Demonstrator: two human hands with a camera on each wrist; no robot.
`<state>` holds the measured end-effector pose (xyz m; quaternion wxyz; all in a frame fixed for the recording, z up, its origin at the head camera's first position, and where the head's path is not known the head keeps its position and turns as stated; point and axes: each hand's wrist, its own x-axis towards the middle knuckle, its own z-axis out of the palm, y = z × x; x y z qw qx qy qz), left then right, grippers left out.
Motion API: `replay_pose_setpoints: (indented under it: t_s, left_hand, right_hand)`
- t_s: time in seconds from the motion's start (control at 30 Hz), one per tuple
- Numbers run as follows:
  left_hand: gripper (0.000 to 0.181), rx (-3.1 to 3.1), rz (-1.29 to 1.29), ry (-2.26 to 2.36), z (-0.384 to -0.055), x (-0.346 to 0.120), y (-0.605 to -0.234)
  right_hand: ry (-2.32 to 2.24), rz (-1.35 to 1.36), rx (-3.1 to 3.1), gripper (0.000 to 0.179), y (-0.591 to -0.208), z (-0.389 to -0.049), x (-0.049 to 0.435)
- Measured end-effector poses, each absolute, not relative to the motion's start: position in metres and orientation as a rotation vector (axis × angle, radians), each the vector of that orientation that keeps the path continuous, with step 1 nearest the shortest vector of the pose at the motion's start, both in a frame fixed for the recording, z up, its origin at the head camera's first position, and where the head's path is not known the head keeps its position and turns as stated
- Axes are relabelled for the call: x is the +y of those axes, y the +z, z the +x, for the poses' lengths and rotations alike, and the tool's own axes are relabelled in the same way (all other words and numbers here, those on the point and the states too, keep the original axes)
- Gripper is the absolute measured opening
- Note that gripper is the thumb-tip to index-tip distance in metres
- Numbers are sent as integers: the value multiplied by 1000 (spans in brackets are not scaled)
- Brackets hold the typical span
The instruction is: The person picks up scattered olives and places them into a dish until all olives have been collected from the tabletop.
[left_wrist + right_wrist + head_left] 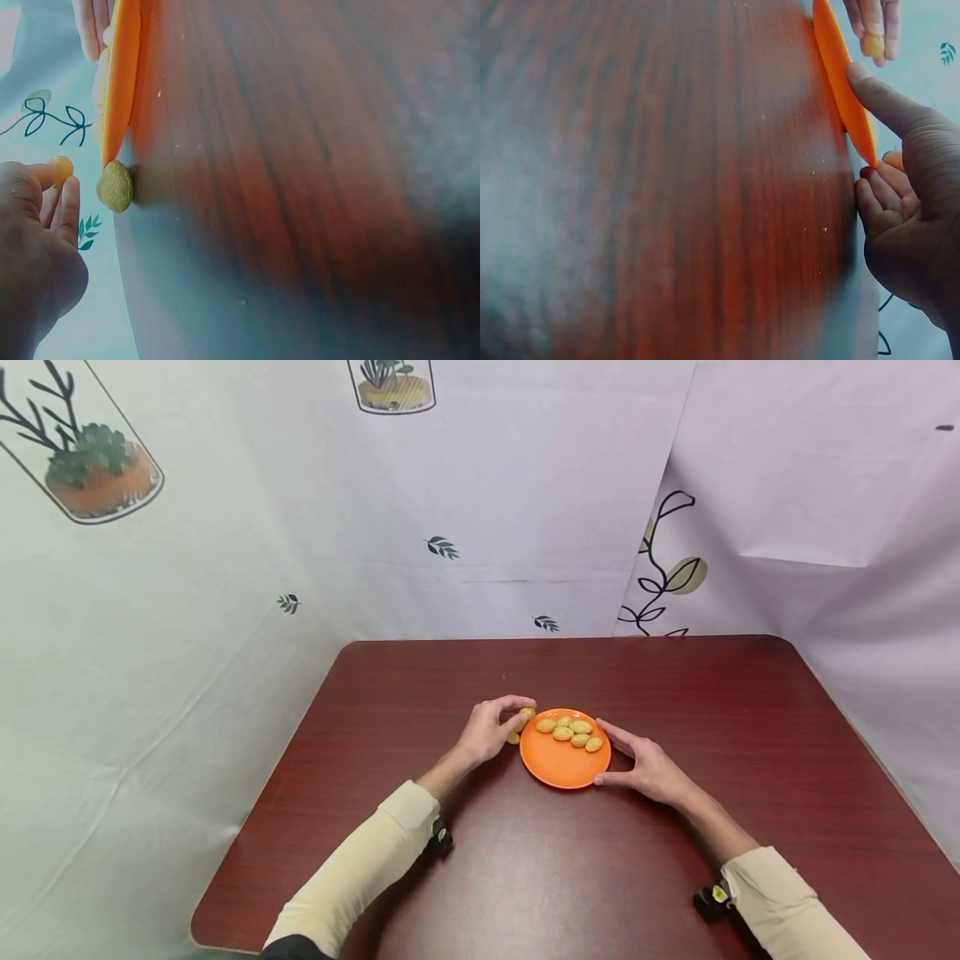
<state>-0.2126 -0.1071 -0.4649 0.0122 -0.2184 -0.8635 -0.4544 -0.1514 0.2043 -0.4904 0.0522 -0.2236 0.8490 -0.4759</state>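
An orange plate lies on the table, with several small yellow-brown oval pieces grouped on its far half. They look wrinkled, like nuts or dried fruit, but the exact kind cannot be told. My left hand is just left of the plate and pinches one such oval piece between thumb and fingers, above the tabletop. Another oval piece rests on the table beside the plate's rim, close to that hand. On the plate's right side, my right hand grips the rim, thumb and fingers spread along it.
The dark red-brown wooden table has rounded corners. White cloth printed with plants hangs behind it and along its sides. A small black device is worn on the left wrist, and another on the right.
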Motion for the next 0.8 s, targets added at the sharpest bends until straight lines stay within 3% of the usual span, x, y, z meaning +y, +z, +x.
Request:
replay_pose_setpoints:
  t_s: [0.8]
  left_hand:
    - [22,-2710,-784,-1192,-200,-109,-475]
  right_hand:
    - [-1454,-684,2567,103,-490,-151,203]
